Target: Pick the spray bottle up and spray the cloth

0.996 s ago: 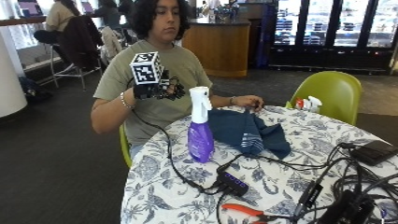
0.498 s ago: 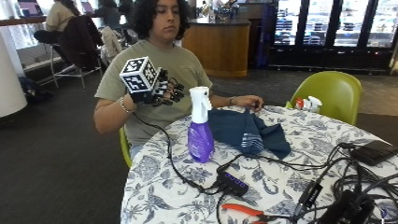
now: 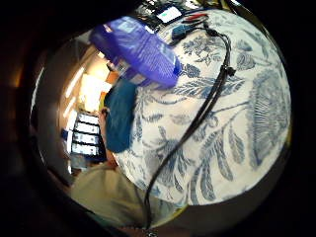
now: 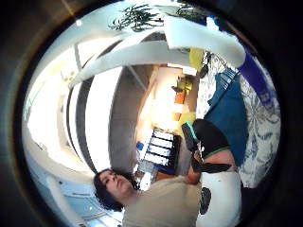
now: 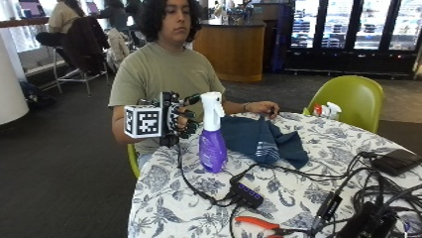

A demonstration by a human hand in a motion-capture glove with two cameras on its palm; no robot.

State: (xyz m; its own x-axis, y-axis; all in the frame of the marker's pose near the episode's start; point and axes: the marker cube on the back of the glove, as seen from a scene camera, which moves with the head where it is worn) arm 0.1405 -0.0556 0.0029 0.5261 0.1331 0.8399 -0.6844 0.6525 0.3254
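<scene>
The black-gloved right hand (image 5: 181,119), fingers spread and holding nothing, could topple the tall purple plastic spray bottle (image 5: 212,134) off the table's near edge.

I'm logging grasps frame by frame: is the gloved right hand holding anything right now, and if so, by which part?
Nothing is held. The gloved right hand is beside the spray bottle, fingers spread, not touching it.

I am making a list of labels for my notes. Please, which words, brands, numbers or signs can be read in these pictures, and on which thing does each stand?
No text can be read in any view.
Spray bottle: purple body, no print that can be made out.
Small bottle by the green chair: print too small to read.
Cloth: stripes only, no text.
</scene>
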